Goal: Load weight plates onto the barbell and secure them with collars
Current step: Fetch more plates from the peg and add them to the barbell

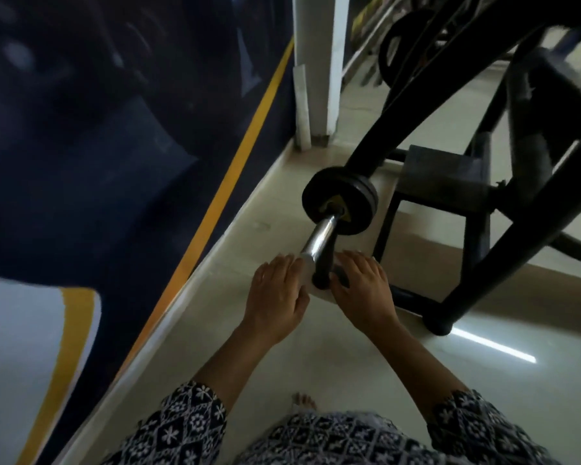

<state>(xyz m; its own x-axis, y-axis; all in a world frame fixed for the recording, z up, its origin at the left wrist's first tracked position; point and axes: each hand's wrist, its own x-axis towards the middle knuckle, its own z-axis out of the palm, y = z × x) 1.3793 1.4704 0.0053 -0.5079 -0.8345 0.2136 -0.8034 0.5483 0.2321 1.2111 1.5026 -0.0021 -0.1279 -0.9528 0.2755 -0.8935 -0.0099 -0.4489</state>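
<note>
A chrome barbell sleeve (319, 236) points toward me at mid-frame. Two black weight plates (349, 199) sit on its far part, against the dark frame. The sleeve's dark near end (320, 280) lies between my hands. My left hand (277, 297) is on the left of that end and my right hand (363, 290) on the right, fingers curled forward. Both press on a pale piece that looks like a collar (316, 292), ringed around the bar's end. Blur and my fingers hide most of its shape.
A black machine frame (477, 196) with slanted tubes and a base foot (438, 327) stands close on the right. A dark blue wall with a yellow stripe (235, 162) runs along the left. Another black plate (406, 45) hangs at the back. Pale tiled floor (316, 357) lies below.
</note>
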